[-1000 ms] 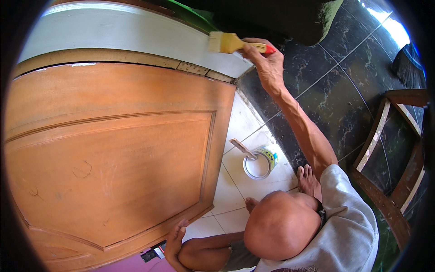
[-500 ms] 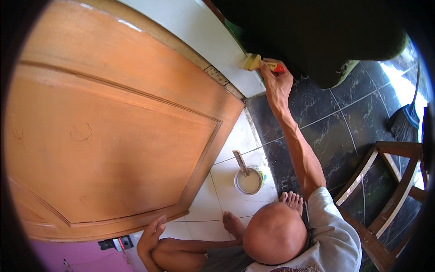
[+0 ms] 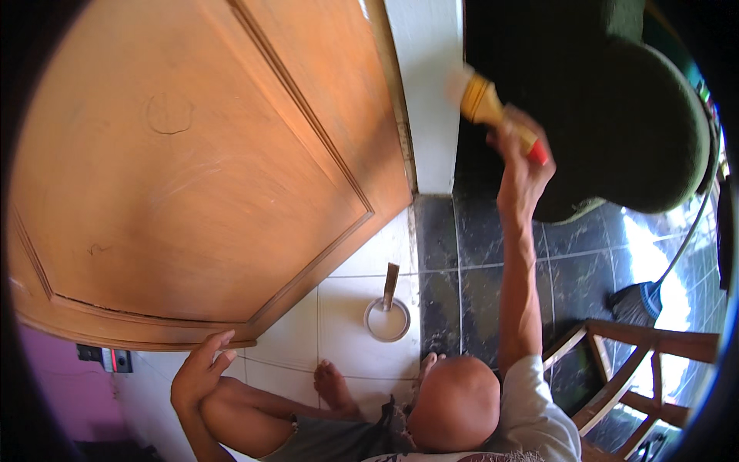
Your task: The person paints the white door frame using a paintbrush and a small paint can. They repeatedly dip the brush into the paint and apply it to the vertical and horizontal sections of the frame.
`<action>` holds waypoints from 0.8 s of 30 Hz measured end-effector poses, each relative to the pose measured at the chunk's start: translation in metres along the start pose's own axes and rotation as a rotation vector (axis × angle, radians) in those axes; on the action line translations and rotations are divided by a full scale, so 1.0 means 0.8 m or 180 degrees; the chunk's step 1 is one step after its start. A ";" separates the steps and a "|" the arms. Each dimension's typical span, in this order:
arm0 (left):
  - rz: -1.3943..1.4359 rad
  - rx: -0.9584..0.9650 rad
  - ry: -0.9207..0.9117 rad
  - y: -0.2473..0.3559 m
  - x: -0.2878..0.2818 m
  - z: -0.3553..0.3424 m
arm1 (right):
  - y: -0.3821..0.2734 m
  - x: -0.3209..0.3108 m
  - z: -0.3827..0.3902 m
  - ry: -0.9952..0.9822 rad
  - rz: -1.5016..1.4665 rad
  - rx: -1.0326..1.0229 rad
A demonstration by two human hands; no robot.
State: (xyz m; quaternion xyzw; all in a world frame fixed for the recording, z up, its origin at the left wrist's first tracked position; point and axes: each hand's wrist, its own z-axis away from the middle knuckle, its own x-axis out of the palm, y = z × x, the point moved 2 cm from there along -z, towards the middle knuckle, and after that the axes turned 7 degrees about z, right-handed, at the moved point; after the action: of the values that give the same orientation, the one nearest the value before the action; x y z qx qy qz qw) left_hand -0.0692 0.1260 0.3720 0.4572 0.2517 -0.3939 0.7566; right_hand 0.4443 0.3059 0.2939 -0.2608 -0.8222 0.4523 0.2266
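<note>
I saw the right hand (image 3: 525, 171) gripping a paintbrush (image 3: 484, 105) by the white frame (image 3: 426, 100), seemingly mid-coat; the next stroke needed steadiness. The left hand's (image 3: 198, 377) fingers were open.

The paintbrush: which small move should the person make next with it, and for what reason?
Perhaps guide the paintbrush lightly along the right edge of the white post: the right grip holds it by its handle, and its blurred bristles overlap that edge in this view, though contact cannot be told.

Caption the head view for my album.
Right hand holds a paintbrush beside a white door frame; an open can stands on white tiles.
</note>
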 end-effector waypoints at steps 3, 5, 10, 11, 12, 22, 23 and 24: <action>-0.0114 0.0228 0.0023 0.016 0.001 0.003 | 0.014 0.002 0.019 -0.0692 0.0675 -0.0036; -0.0121 0.0434 -0.0012 0.031 0.006 -0.003 | 0.003 0.007 0.010 -0.1058 0.1095 -0.0328; -0.0373 0.1192 -0.0042 0.044 0.013 -0.014 | -0.083 0.018 -0.014 -0.0638 0.1140 -0.1648; -0.0202 0.1131 -0.0211 0.048 0.014 -0.016 | -0.097 0.012 -0.009 -0.0395 0.1182 -0.1420; -0.0053 0.1079 -0.0346 0.055 0.009 -0.014 | -0.106 0.009 -0.002 -0.0258 0.0778 -0.1082; 0.1047 0.1569 -0.0979 0.058 -0.002 -0.077 | 0.048 -0.048 0.160 -0.0086 -0.2468 0.2070; 0.1440 0.1663 -0.1142 0.028 0.021 -0.109 | 0.056 -0.066 0.178 -0.0065 -0.2304 0.2159; 0.1501 0.1150 -0.1342 0.011 0.052 -0.136 | 0.055 -0.087 0.186 -0.0024 -0.2129 0.2159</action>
State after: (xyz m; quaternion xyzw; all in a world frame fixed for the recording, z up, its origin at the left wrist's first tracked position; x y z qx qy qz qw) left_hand -0.0407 0.2102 0.2958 0.5377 -0.0959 -0.3322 0.7689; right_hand 0.4169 0.1885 0.1742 0.1086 -0.6679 0.5983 0.4292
